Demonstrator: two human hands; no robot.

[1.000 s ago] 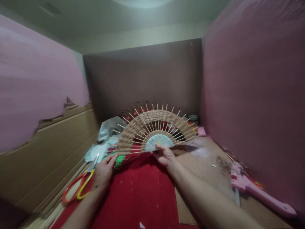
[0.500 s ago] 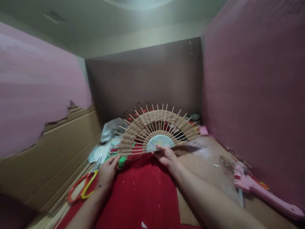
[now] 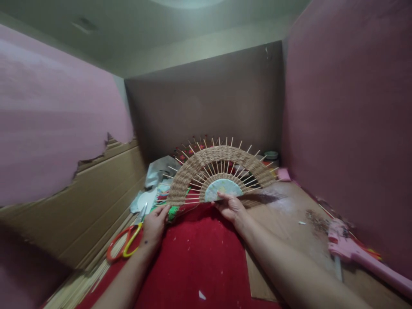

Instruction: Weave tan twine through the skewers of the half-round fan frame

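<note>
Woven fan (image 3: 222, 165) half done: outer band complete, inner sticks bare; right hand (image 3: 232, 207) grips its hub, left hand (image 3: 155, 223) pinches its lower edge.

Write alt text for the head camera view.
Two hands hold up a half-round woven fan of sticks: the right hand grips its pale centre, the left hand its lower left edge. Below lies a red cloth, with scissors left and a pink glue gun right.

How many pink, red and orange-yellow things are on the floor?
Pink: 1, the glue gun
Red: 1, the cloth
Orange-yellow: 1, the scissors
Total: 3
</note>
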